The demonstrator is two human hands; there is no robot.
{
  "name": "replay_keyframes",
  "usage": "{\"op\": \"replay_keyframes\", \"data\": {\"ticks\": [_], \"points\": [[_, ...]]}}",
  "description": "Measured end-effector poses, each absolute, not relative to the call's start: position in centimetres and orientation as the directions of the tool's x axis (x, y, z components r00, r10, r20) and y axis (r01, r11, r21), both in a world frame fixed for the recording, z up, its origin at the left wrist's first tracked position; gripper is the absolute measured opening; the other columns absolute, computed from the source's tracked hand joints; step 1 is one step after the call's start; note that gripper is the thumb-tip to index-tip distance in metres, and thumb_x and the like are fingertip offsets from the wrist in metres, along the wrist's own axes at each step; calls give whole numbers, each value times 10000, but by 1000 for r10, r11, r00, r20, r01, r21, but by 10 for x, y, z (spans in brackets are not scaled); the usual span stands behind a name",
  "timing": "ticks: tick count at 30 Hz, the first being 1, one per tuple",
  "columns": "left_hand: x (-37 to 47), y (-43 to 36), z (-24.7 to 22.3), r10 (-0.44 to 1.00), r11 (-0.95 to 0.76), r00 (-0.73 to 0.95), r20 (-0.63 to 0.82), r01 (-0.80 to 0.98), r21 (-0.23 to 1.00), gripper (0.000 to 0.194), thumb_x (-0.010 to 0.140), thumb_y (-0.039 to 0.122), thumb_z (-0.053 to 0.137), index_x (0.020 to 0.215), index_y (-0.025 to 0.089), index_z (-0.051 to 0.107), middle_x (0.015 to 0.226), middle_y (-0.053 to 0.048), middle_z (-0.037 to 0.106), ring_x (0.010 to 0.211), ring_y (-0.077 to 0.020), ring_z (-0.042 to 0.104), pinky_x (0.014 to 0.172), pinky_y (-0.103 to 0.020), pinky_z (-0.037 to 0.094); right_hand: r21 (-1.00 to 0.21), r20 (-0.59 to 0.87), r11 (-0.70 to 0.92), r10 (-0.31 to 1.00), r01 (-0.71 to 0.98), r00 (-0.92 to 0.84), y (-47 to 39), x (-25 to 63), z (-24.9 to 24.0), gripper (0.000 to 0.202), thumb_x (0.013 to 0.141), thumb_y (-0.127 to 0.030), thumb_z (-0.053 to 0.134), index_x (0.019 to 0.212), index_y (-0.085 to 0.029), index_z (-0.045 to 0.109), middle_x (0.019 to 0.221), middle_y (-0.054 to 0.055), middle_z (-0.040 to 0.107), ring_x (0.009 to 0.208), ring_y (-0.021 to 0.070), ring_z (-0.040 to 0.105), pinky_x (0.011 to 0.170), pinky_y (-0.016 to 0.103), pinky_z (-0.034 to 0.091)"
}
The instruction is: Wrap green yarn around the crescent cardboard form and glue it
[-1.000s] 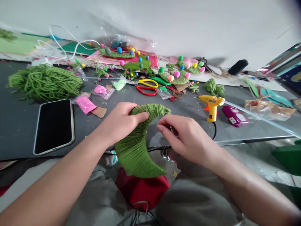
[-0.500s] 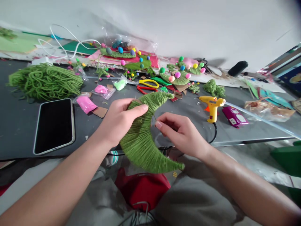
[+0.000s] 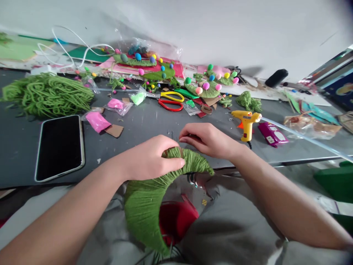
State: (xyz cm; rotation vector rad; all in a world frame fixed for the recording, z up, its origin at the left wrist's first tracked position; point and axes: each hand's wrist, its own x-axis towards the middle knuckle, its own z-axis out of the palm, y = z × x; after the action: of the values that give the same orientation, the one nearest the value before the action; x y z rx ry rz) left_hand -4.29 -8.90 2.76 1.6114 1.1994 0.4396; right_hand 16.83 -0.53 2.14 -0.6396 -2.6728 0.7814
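A crescent shape wrapped in green yarn (image 3: 146,206) is held over my lap, tilted, with one tip pointing right and the other down. My left hand (image 3: 149,156) grips its upper part, thumb on the near face and fingers behind. A small patch of brown cardboard shows between the wraps by the thumb. Just beyond the crescent's upper edge, my right hand (image 3: 206,138) is closed in a pinch; the thin yarn strand seen in it a moment ago is mostly hidden by the fingers.
On the grey table (image 3: 143,125) lie a phone (image 3: 60,147), a heap of green yarn (image 3: 49,95), scissors (image 3: 171,101), a yellow glue gun (image 3: 246,123) and a purple packet (image 3: 273,134). Pompom-decorated green pieces (image 3: 208,89) sit along the back. A red object (image 3: 179,217) is below.
The crescent has turned and come down toward my lap, my left hand moving with it. My right hand has gone from its inner curve to beyond its upper outer edge.
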Motion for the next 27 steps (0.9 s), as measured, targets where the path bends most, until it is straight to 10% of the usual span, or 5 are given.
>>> {"op": "replay_keyframes", "data": {"ticks": [13,27], "points": [[-50,-79,13,961,89,178,-210,519,850,254,804,426,612,647,225,612,602,8,534,549,-156,481,484,-275,316,-309,115,751,638,583,-761,-64,160,40,214,1018,-264,424,990,-167,613,915,69,679,756,172,592,649,295,364],[-49,-86,28,990,131,22,-139,213,968,236,816,419,663,743,195,666,662,-18,623,567,-159,573,485,-264,402,-815,70,419,758,401,-649,-66,157,16,204,1011,-268,503,881,-170,626,737,-16,572,672,101,474,656,220,416]]}}
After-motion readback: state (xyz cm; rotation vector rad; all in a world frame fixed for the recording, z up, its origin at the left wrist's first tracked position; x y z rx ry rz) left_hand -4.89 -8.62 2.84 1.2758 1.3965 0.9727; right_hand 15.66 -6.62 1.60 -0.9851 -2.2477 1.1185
